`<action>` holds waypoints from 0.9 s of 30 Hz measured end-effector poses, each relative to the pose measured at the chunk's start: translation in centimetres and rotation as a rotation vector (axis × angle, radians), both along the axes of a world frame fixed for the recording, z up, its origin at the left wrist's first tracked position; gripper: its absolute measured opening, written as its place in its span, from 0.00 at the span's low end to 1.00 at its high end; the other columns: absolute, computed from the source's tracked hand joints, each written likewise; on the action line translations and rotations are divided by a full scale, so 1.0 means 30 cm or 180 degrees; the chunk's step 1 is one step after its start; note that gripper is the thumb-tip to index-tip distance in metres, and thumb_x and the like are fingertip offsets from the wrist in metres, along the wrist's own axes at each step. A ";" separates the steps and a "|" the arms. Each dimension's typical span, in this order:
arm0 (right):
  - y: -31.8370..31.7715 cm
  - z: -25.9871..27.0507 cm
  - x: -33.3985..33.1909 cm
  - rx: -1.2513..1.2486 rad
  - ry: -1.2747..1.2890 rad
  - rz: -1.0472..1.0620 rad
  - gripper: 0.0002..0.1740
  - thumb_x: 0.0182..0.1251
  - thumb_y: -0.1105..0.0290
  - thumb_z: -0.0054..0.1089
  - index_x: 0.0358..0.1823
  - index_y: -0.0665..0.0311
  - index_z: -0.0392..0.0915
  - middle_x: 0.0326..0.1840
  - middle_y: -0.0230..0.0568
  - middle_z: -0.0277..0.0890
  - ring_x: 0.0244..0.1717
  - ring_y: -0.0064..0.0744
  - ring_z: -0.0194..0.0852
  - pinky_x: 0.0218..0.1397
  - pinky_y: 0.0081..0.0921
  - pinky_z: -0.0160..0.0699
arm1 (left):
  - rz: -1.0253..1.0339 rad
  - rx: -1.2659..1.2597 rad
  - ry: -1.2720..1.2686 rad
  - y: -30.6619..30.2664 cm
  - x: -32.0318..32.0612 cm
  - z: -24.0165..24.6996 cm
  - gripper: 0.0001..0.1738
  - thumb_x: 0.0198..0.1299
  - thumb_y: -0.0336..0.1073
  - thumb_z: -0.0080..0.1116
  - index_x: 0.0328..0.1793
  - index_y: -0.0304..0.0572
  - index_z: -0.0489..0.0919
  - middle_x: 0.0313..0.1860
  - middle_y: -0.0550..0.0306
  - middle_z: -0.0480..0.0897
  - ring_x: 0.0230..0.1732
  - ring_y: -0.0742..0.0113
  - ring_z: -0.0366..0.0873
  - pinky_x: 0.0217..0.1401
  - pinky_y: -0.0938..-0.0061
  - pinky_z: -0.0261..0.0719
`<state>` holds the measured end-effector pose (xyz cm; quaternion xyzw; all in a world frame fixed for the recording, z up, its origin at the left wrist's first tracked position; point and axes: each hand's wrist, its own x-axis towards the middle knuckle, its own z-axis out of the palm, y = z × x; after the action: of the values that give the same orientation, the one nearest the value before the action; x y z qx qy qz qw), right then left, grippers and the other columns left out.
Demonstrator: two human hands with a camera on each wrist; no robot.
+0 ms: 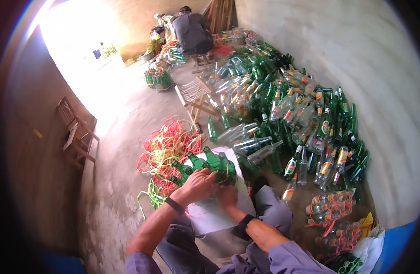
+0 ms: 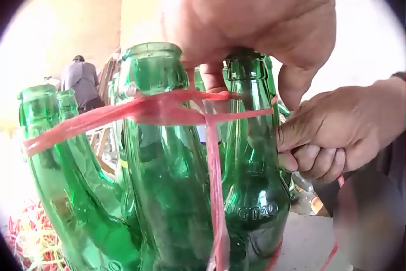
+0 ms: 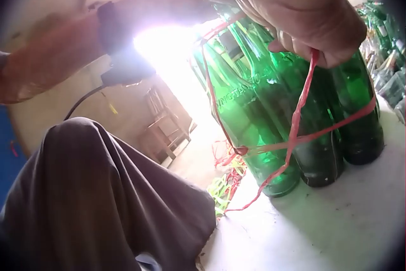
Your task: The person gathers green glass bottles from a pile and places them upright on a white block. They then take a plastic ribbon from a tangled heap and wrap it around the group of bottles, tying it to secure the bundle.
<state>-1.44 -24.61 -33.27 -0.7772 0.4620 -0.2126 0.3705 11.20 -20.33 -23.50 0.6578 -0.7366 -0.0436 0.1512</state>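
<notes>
Several green bottles (image 1: 214, 160) (image 2: 165, 188) (image 3: 254, 119) stand bundled upright on a white board (image 1: 210, 221) (image 3: 330, 220), with red twine (image 2: 216, 188) (image 3: 295, 125) around their necks and sides. My left hand (image 1: 201, 185) (image 2: 254, 17) is over the near bottles, thumb and fingers curled around one neck; its fingertips are partly hidden behind the glass. Beside it, lower and to the right, my right hand (image 1: 227, 197) (image 2: 349, 131) (image 3: 304, 11) grips a red strand with curled fingers against the bundle; the strand runs down from the fist.
Tangled red and green twine (image 1: 166, 148) lies left of the board. A large pile of loose bottles (image 1: 292, 105) fills the right side, with tied bundles (image 1: 331, 208) nearer. Beyond are a folding stool (image 1: 194, 91), another bundle (image 1: 158, 80) and a seated person (image 1: 191, 34). A chair (image 1: 77, 132) stands left.
</notes>
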 end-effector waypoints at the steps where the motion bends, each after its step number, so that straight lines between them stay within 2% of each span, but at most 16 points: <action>1: -0.005 -0.040 0.010 0.0012 -0.0003 0.0063 0.19 0.63 0.59 0.55 0.20 0.62 0.84 0.21 0.49 0.81 0.27 0.51 0.83 0.35 0.45 0.81 | -0.0136 -0.0108 -0.0082 0.005 0.003 0.004 0.18 0.54 0.41 0.64 0.43 0.36 0.76 0.26 0.51 0.74 0.36 0.51 0.74 0.43 0.60 0.72; 3: -0.027 -0.097 0.019 -0.0836 0.0137 0.0597 0.18 0.62 0.60 0.54 0.22 0.65 0.84 0.21 0.52 0.80 0.27 0.54 0.82 0.36 0.46 0.79 | -0.0208 -0.0205 -0.0222 0.009 0.010 0.015 0.17 0.53 0.40 0.64 0.44 0.36 0.76 0.25 0.52 0.74 0.35 0.53 0.74 0.44 0.61 0.72; 4: -0.021 -0.098 0.016 -0.0821 0.0125 0.0657 0.18 0.62 0.60 0.54 0.22 0.65 0.84 0.21 0.52 0.80 0.27 0.54 0.82 0.36 0.46 0.79 | -0.0365 -0.0330 -0.0352 0.007 0.011 0.019 0.17 0.53 0.39 0.64 0.44 0.36 0.76 0.25 0.53 0.74 0.34 0.55 0.73 0.44 0.62 0.71; 5: -0.019 -0.099 0.008 -0.0524 -0.0190 0.0489 0.17 0.62 0.62 0.53 0.22 0.66 0.84 0.20 0.53 0.79 0.27 0.53 0.82 0.36 0.46 0.79 | -0.0335 -0.0276 -0.0344 0.010 0.012 0.019 0.17 0.53 0.38 0.64 0.45 0.35 0.76 0.23 0.54 0.74 0.36 0.55 0.73 0.50 0.61 0.69; 6: -0.018 -0.084 0.003 -0.0223 -0.0499 0.0317 0.16 0.61 0.64 0.52 0.22 0.67 0.83 0.20 0.53 0.79 0.26 0.53 0.82 0.35 0.45 0.78 | -0.0282 -0.0265 -0.0344 0.010 0.012 0.026 0.17 0.53 0.38 0.64 0.45 0.35 0.76 0.23 0.54 0.74 0.36 0.55 0.73 0.50 0.61 0.69; 9: -0.015 -0.090 0.009 -0.0078 -0.0763 0.0286 0.16 0.61 0.68 0.50 0.22 0.68 0.83 0.20 0.52 0.79 0.26 0.50 0.83 0.35 0.43 0.78 | -0.0287 -0.0094 -0.0408 0.011 0.011 0.038 0.18 0.55 0.40 0.64 0.45 0.35 0.76 0.21 0.57 0.74 0.40 0.56 0.74 0.58 0.57 0.64; 12: -0.014 -0.105 0.008 -0.0165 -0.0858 0.0421 0.16 0.62 0.68 0.49 0.23 0.69 0.83 0.20 0.51 0.80 0.26 0.49 0.84 0.35 0.41 0.78 | -0.0251 -0.0053 -0.0506 0.009 0.017 0.018 0.18 0.54 0.41 0.65 0.44 0.36 0.76 0.21 0.58 0.74 0.41 0.57 0.74 0.61 0.57 0.63; 13: -0.011 -0.105 0.012 -0.0163 -0.0862 0.0451 0.16 0.62 0.68 0.49 0.23 0.69 0.83 0.20 0.51 0.80 0.26 0.49 0.84 0.35 0.41 0.78 | -0.0253 0.0038 -0.0613 0.010 0.020 0.013 0.22 0.54 0.42 0.65 0.49 0.34 0.77 0.21 0.59 0.75 0.42 0.59 0.74 0.63 0.56 0.63; 16: -0.009 -0.116 0.014 0.0204 -0.0917 0.0102 0.17 0.64 0.67 0.50 0.24 0.69 0.84 0.20 0.51 0.80 0.25 0.49 0.83 0.34 0.40 0.78 | -0.0277 0.0028 -0.0731 0.012 0.025 0.010 0.27 0.53 0.43 0.65 0.56 0.31 0.77 0.23 0.60 0.75 0.43 0.60 0.74 0.63 0.57 0.62; 18: -0.013 -0.121 0.003 0.0165 -0.0862 0.0231 0.21 0.69 0.61 0.54 0.23 0.70 0.82 0.17 0.47 0.78 0.21 0.40 0.82 0.29 0.35 0.77 | -0.0264 0.0128 -0.0817 0.014 0.023 0.019 0.30 0.54 0.43 0.64 0.59 0.30 0.76 0.24 0.61 0.75 0.43 0.61 0.74 0.64 0.57 0.62; 19: -0.013 -0.116 -0.005 0.0159 -0.0861 0.0253 0.21 0.69 0.61 0.54 0.23 0.70 0.82 0.17 0.47 0.78 0.21 0.40 0.82 0.29 0.35 0.77 | -0.0274 0.0230 -0.0902 0.014 0.022 0.024 0.32 0.54 0.43 0.64 0.62 0.29 0.76 0.24 0.61 0.76 0.43 0.62 0.74 0.64 0.58 0.62; 20: -0.012 -0.112 -0.019 0.0628 -0.0883 0.0351 0.24 0.70 0.56 0.55 0.24 0.70 0.82 0.14 0.44 0.77 0.20 0.35 0.81 0.27 0.32 0.75 | -0.0256 0.0223 -0.0901 0.013 0.022 0.025 0.32 0.54 0.43 0.64 0.62 0.29 0.76 0.24 0.61 0.76 0.43 0.62 0.74 0.64 0.58 0.62; 21: -0.012 -0.106 -0.028 0.1099 -0.0898 0.0445 0.27 0.72 0.52 0.57 0.24 0.70 0.81 0.12 0.41 0.75 0.19 0.30 0.80 0.25 0.28 0.74 | -0.0255 0.0176 -0.0940 0.012 0.020 0.025 0.29 0.54 0.44 0.64 0.59 0.32 0.77 0.25 0.61 0.76 0.43 0.62 0.75 0.64 0.59 0.61; 23: -0.015 -0.113 -0.036 0.1280 -0.0951 0.0567 0.29 0.72 0.49 0.57 0.25 0.70 0.80 0.13 0.38 0.74 0.19 0.26 0.78 0.25 0.26 0.73 | -0.0247 0.0126 -0.0978 0.010 0.018 0.027 0.26 0.54 0.45 0.63 0.55 0.35 0.79 0.25 0.62 0.76 0.44 0.62 0.75 0.65 0.59 0.60; 24: -0.015 -0.123 -0.039 0.1468 -0.1010 0.0671 0.30 0.72 0.46 0.57 0.26 0.70 0.80 0.14 0.36 0.74 0.19 0.23 0.77 0.24 0.23 0.72 | -0.0258 0.0158 -0.1016 0.009 0.015 0.034 0.21 0.54 0.45 0.62 0.50 0.39 0.80 0.25 0.62 0.76 0.44 0.62 0.75 0.65 0.58 0.60; 27: -0.016 -0.186 -0.037 0.1598 -0.1288 0.0752 0.29 0.72 0.48 0.58 0.26 0.70 0.79 0.20 0.37 0.76 0.18 0.25 0.76 0.25 0.23 0.73 | -0.0270 0.0271 -0.1130 0.000 0.009 0.044 0.14 0.54 0.46 0.61 0.40 0.46 0.80 0.24 0.62 0.76 0.44 0.63 0.76 0.65 0.56 0.58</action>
<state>-2.54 -25.08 -38.84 -0.6519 0.3239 -0.1978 0.6565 11.46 -20.32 -22.18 0.6294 -0.7762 0.0357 -0.0111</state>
